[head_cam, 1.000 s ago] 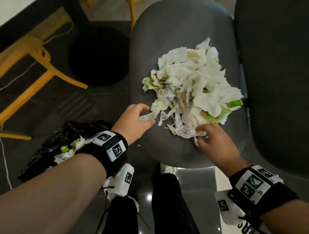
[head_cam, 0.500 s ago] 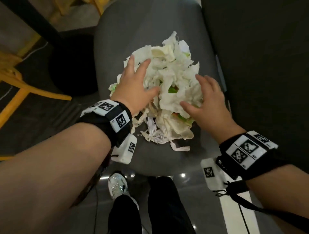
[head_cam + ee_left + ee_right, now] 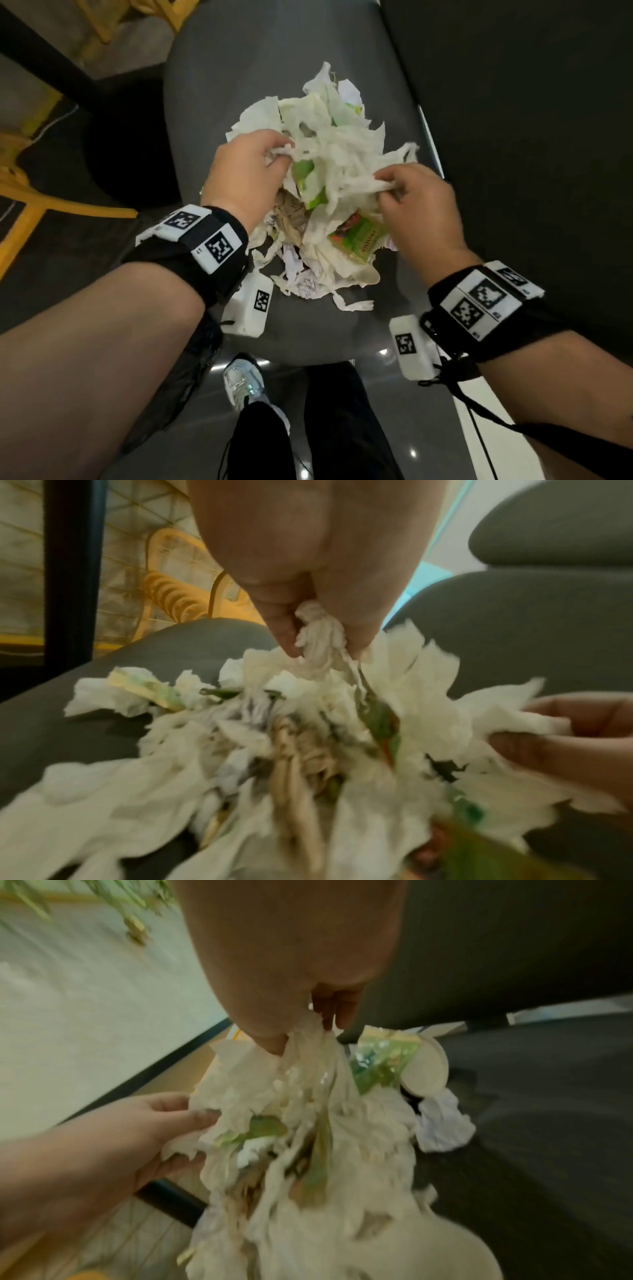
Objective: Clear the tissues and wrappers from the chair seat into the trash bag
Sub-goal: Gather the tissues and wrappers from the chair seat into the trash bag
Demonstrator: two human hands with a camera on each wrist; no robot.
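Observation:
A heap of white tissues (image 3: 329,137) mixed with green wrappers (image 3: 358,236) lies on the grey chair seat (image 3: 239,61). My left hand (image 3: 253,171) grips a wad of tissue at the heap's left side, fingers curled into it; the left wrist view shows the tissues (image 3: 318,637) pinched between thumb and fingers. On the heap's right side, my right hand (image 3: 407,195) clutches a bunch of tissue, and in the right wrist view the tissues (image 3: 308,1053) hang from its curled fingers. The black trash bag (image 3: 191,370) is mostly hidden under my left forearm.
The dark chair back (image 3: 531,137) rises right of the seat. A yellow chair frame (image 3: 30,205) and a black table leg (image 3: 44,51) stand at the left. My legs and a light shoe (image 3: 245,383) are on the glossy floor below the seat's front edge.
Both hands went from flat, spread fingers on the heap to curled grips on bunches of tissue, drawing the heap's sides together. A second ago they were at its near edge.

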